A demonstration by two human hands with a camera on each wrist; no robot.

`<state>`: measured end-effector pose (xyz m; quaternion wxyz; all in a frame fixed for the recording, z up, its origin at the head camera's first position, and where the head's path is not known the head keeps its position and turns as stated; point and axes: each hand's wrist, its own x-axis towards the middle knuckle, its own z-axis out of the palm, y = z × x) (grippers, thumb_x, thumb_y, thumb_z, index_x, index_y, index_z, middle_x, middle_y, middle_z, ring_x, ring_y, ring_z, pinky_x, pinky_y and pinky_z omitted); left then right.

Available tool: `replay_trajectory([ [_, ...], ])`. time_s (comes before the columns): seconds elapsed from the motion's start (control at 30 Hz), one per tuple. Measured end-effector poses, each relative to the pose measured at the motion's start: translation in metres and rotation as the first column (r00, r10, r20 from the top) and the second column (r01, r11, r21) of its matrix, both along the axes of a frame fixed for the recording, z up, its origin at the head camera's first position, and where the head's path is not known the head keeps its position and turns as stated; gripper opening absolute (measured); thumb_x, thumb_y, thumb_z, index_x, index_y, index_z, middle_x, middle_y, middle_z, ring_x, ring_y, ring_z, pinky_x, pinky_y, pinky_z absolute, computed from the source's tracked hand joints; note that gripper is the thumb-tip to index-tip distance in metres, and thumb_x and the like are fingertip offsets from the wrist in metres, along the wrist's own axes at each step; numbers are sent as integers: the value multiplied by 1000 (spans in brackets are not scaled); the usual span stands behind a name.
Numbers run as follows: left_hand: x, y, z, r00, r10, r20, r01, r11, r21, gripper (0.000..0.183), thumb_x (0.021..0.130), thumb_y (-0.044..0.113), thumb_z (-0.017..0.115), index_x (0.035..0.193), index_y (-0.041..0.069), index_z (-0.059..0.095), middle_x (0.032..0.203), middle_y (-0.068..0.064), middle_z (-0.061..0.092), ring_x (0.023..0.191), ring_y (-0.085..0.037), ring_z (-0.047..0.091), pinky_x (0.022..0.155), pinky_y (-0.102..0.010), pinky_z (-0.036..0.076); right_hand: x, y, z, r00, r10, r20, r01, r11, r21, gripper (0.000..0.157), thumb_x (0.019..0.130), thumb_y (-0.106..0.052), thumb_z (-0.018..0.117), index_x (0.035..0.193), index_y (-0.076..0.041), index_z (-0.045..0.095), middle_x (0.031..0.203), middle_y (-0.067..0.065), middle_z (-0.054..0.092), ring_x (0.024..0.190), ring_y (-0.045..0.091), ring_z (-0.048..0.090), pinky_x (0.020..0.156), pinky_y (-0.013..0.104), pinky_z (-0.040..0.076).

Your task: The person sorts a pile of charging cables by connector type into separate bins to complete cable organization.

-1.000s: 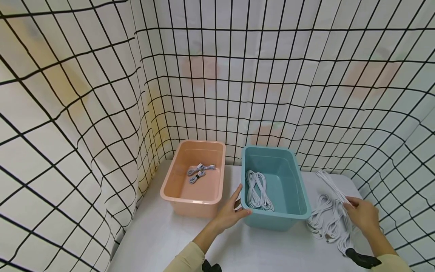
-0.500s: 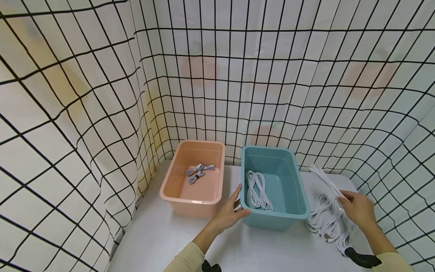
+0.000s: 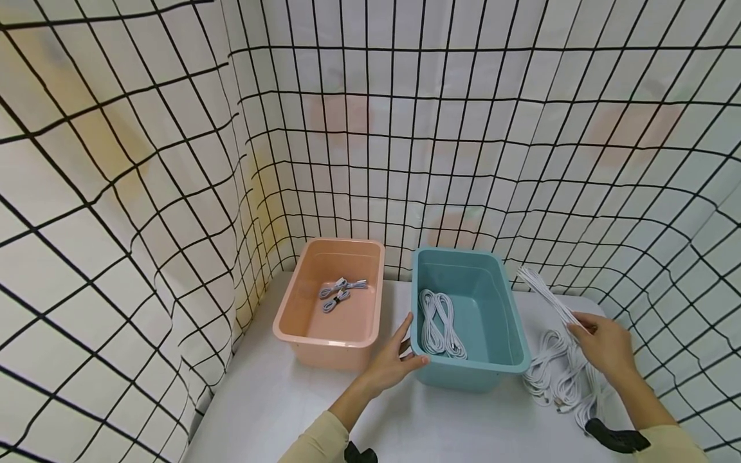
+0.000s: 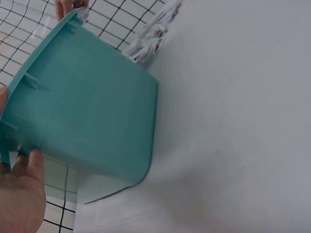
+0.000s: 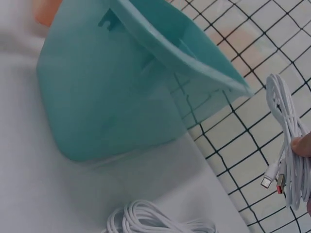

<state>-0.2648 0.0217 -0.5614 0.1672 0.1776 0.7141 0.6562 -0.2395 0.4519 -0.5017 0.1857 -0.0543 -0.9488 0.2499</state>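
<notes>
In the head view my left hand [image 3: 384, 366] rests at the near left corner of the teal bin [image 3: 518, 334], thumb at the front rim and fingers along the left side. The left wrist view shows its fingers [image 4: 35, 165] against the bin's outside. My right hand [image 3: 606, 345] pinches a coiled white USB cable [image 5: 286, 114], raised beside the bin's right side. Two plugs hang beside the coil in the right wrist view. More white cables [image 3: 561, 373] lie piled below that hand. Inside the teal bin are white coiled cables [image 3: 442, 325] along the left.
Left of the teal bin stands a peach bin [image 3: 327, 239] holding short grey cable bundles [image 3: 341, 292]. Black wire mesh [image 3: 405, 161] in front of white sheeting encloses the back and sides. The table [image 3: 260, 399] is covered in white.
My right hand has moved left and slightly away from me, carrying the coiled USB cable up from over the pile toward the teal bin. My left hand stays at the bin's corner.
</notes>
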Motion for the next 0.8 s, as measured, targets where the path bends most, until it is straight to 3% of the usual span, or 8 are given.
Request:
replay_trajectory([
  [0.27, 0, 0, -2, 1000, 6, -4, -6, 1000, -4, 96, 94, 36, 79, 166, 43, 15, 171, 3, 15, 149, -30, 34, 110, -40, 43, -6, -17, 17, 999, 27, -33, -27, 1000, -4, 34, 99, -10, 68, 124, 13, 66, 104, 33, 69, 91, 50, 64, 62, 49, 51],
  [0.53, 1, 0, -1, 1000, 18, -8, -18, 999, -26, 96, 94, 39, 78, 165, 44, 15, 171, 3, 16, 148, -29, 36, 108, -39, 45, -10, -35, 30, 997, 36, -68, -37, 999, -14, 32, 97, -7, 72, 121, 13, 67, 99, 30, 70, 83, 43, 66, 56, 32, 46],
  [0.8, 1, 1, 1, 1000, 20, 2, -20, 999, -25, 96, 94, 38, 79, 165, 44, 15, 171, 3, 16, 149, -30, 35, 109, -40, 45, -14, -52, 38, 998, 53, -39, -55, 997, -46, 34, 99, -7, 69, 125, 14, 65, 102, 32, 69, 84, 43, 66, 52, 27, 47],
])
